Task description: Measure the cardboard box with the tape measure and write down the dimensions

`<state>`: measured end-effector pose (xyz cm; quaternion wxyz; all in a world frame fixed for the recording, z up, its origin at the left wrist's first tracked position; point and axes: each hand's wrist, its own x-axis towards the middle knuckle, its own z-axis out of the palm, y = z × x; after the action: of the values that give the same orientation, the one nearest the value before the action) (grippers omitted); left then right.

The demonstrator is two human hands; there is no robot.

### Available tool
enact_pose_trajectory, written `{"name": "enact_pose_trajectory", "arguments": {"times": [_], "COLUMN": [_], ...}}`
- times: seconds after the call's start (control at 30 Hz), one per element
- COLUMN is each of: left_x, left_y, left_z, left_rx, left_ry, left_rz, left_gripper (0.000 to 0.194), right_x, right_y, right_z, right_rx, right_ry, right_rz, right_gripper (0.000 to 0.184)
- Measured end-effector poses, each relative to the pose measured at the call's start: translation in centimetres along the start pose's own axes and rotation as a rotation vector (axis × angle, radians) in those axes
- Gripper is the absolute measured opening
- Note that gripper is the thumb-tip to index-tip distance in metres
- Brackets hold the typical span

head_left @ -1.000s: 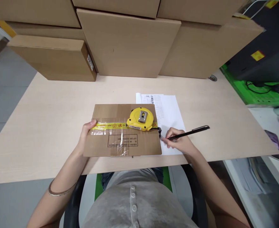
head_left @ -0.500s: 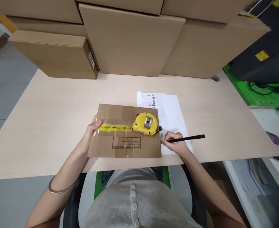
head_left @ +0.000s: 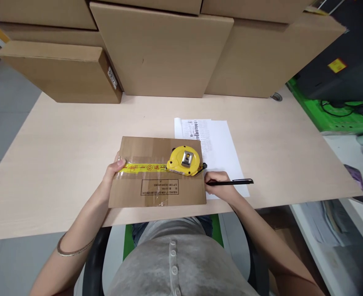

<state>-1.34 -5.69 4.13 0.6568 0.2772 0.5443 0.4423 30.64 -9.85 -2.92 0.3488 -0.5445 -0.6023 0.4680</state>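
Observation:
A flat cardboard parcel lies on the table in front of me, with a strip of yellow printed tape and a printed label box. A yellow tape measure rests on its right part. My left hand grips the parcel's left edge, thumb on top near the yellow strip. My right hand is closed round a black pen just right of the parcel, its tip near the parcel's edge, over a white printed sheet.
Several large cardboard boxes stand stacked along the far side of the light wooden table. A green bin with black cables and a dark machine sit at the right. A phone lies on a side surface.
The parcel with the tape measure has stayed under my left hand. My right hand has drawn closer to the parcel's right edge and the pen has tilted flatter.

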Motion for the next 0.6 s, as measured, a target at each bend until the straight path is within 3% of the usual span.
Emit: {"name": "enact_pose_trajectory", "arguments": {"times": [0.23,0.5,0.6], "left_x": [-0.08,-0.41,-0.3], "left_y": [0.32,0.77,0.51], "left_z": [0.11,0.28,-0.16], "left_rx": [0.019,-0.013,0.004], "left_ry": [0.001,0.075,0.079], "left_rz": [-0.009,-0.113,-0.163], "left_gripper": [0.047,0.036,0.042], "right_x": [-0.02,-0.15,-0.12], "right_y": [0.38,0.78,0.84], "right_z": [-0.09,-0.12,-0.18], "right_rx": [0.012,0.005,0.005], "right_ry": [-0.011,-0.015,-0.02], "right_rz": [-0.004,-0.023,-0.027], "right_gripper": [0.03,0.029,0.029]}}
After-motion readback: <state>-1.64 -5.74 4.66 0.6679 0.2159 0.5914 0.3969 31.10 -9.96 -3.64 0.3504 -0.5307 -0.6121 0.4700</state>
